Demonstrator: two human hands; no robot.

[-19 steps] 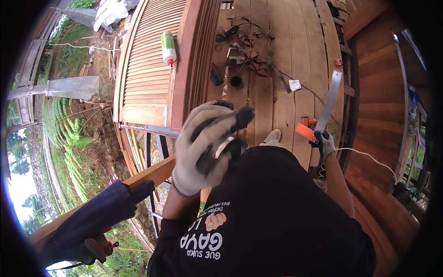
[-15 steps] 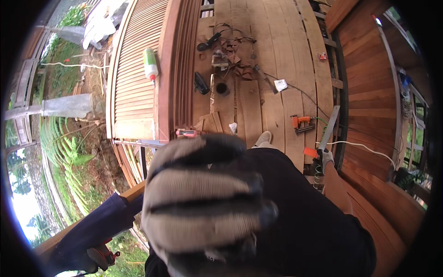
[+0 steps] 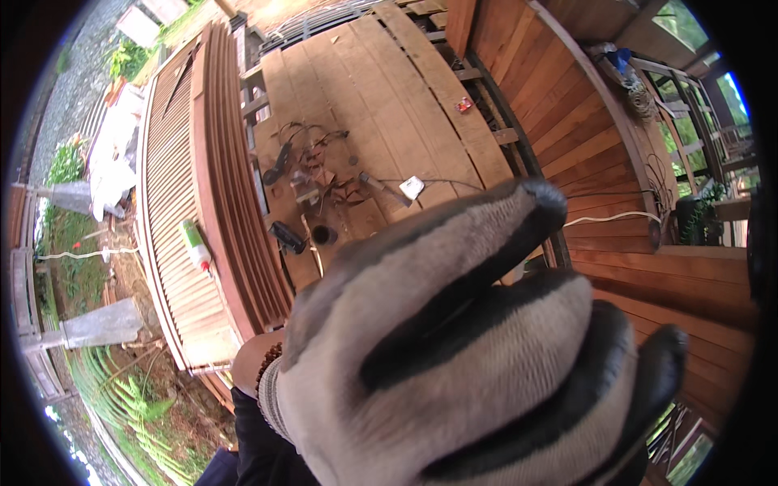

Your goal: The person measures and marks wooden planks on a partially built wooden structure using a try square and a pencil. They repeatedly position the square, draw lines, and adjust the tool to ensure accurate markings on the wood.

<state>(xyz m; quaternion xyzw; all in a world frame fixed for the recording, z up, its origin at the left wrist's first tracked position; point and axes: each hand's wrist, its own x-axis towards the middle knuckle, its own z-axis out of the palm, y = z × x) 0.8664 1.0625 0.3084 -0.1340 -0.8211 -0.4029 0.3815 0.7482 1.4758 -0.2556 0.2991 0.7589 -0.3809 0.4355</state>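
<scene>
My left hand [image 3: 454,340], in a grey knit glove with black-coated fingertips, is raised very near the camera and fills the lower middle. Its fingers point right, slightly bent and spread, and I see nothing held in them. A beaded bracelet [image 3: 269,366] circles the wrist. My right hand is not visible. Past the left hand lies a plank deck [image 3: 365,89] with a dark cup [image 3: 324,235], a black object [image 3: 288,236], a black corded tool [image 3: 278,164], wood scraps [image 3: 348,192], a long-handled tool [image 3: 385,188] and a small white square item [image 3: 412,188].
A slatted wooden panel [image 3: 166,170] and long brown boards [image 3: 235,186] stand along the left, with a green-and-white bottle [image 3: 195,245] on the panel. A wood-plank wall [image 3: 559,89] rises at right. A pale cord [image 3: 608,217] runs across it. Ferns [image 3: 134,397] grow at lower left.
The view has swung right, so the deck sits farther left. My left hand has shifted right with fingers more spread. The right hand with its handsaw and the orange nail gun are out of sight.
</scene>
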